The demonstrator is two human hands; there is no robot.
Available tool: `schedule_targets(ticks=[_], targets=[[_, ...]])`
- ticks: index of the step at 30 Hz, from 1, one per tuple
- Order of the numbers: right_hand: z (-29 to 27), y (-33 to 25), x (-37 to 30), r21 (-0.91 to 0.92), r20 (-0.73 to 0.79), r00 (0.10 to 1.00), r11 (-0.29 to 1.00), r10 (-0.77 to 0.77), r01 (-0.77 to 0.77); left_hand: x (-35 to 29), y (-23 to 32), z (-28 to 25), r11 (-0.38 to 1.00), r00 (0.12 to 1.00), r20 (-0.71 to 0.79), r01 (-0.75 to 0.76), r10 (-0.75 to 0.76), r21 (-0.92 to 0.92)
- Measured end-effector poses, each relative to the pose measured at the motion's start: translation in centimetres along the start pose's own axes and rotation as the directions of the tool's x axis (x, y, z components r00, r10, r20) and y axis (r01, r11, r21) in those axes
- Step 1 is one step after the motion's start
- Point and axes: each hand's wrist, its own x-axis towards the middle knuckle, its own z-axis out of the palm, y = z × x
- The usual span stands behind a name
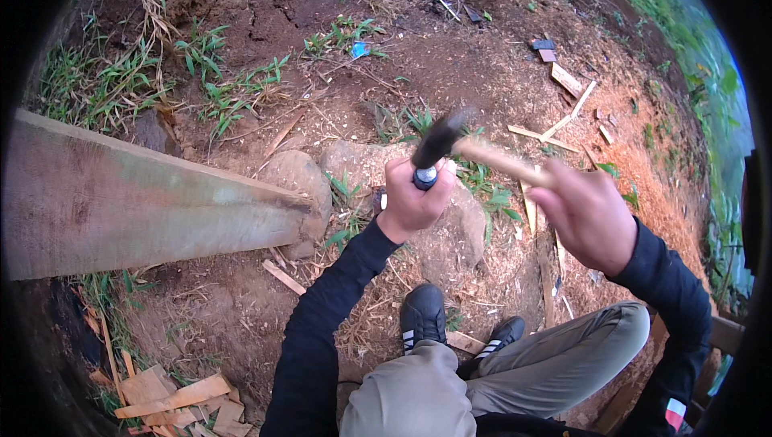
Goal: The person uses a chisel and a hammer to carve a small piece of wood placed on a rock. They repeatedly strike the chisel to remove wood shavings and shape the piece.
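Note:
My right hand (pixel 591 216) is closed round the pale wooden handle of a hammer (pixel 494 158). The hammer's dark head (pixel 441 138), smeared by motion, is right over my left hand (pixel 412 202). That hand is wrapped round an upright dark handle with a round metal cap (pixel 425 175), which looks like a chisel's; its lower end is hidden. In this view the hammer head lies close to the cap, but I cannot tell whether they touch. Beneath my hands is a large flat stone (pixel 462 232).
A thick wooden beam (pixel 153 200) reaches in from the left to a rounded stone (pixel 299 176). Wood offcuts (pixel 185 401) are heaped at the lower left. Sawdust (pixel 651 196) and wood strips (pixel 567 115) cover the ground at right. My shoes (pixel 424 316) stand below my hands.

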Motion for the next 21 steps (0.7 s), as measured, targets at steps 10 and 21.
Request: schedule_targets(ticks=[10,21], targets=[[-0.1,0.9,0.6,0.067,0.023,0.996,0.994,0.086,-0.087,-0.1,-0.3,0.1,0.999,1.0,0.011,0.028,-0.027,-0.031],[-1.2,-0.1,0.7,0.264,-0.213,0.965,0.96,0.153,-0.094,0.4,-0.2,0.4,0.998,0.998,0.021,0.066,-0.065,-0.025]])
